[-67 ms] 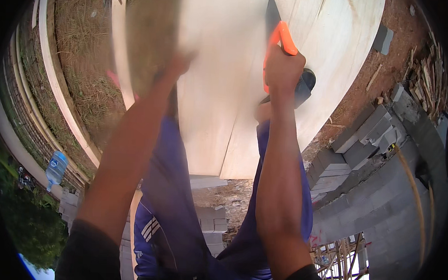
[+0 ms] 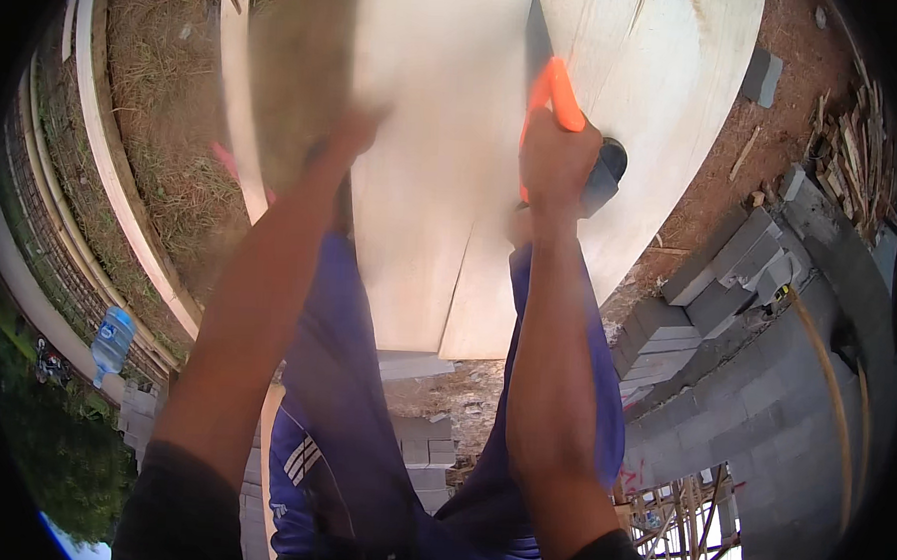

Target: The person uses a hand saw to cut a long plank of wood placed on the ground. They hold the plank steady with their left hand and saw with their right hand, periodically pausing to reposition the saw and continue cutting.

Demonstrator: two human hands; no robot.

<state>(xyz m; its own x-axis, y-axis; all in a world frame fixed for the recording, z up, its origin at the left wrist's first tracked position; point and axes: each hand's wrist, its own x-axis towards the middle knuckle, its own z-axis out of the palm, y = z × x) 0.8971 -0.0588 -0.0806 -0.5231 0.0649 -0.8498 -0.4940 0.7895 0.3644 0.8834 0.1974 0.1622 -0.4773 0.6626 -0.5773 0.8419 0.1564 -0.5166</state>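
My right hand [image 2: 554,150] is closed around the orange handle of a handsaw [image 2: 568,100]. The saw's dark blade points away from me and stands against a pale plywood sheet [image 2: 420,239]. A narrow split or cut line runs through the near part of the sheet, below the saw. My left hand [image 2: 353,136] rests at the sheet's left edge; its fingers are smeared, so their grip is unclear. A shoe [image 2: 605,177] stands on the sheet, just right of my right hand.
Long timber pieces [image 2: 132,196] lie over dry grass at the left. A blue water jug [image 2: 112,343] stands at the lower left. Grey blocks [image 2: 656,334] are stacked on the right, beside a block wall [image 2: 743,423]. Scrap wood [image 2: 854,163] is piled at the far right.
My right hand and the saw have moved a little toward me along the sheet. My left hand has stayed at the sheet's left edge.
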